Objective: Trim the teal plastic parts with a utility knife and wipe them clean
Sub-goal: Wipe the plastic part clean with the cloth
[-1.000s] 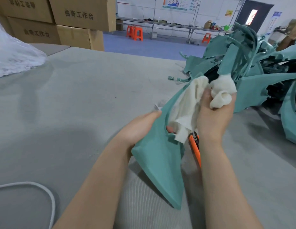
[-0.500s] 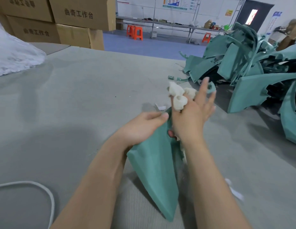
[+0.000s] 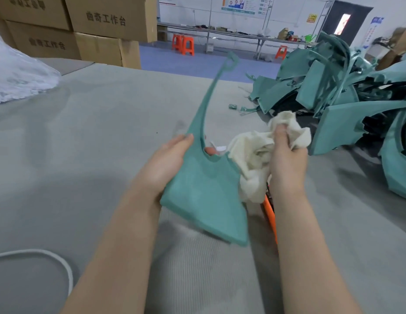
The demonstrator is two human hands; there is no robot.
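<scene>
gripping the teal part (image 3: 204,191) by its wide end, the left hand (image 3: 165,164) held it above the table (image 3: 95,155). the right hand (image 3: 287,159) squeezed a cloth (image 3: 252,155). light and stiff, its thin arm looked bendy.

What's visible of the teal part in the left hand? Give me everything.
The teal part is matte plastic by its look: a broad flat panel with a thick rim, a curved cut-out on top, and a long thin arm rising to a small looped end. It is held tilted above the grey table. The left hand grips its left edge, one fingertip showing through the cut-out. The white cloth in the right hand appears to touch its upper right corner.
</scene>
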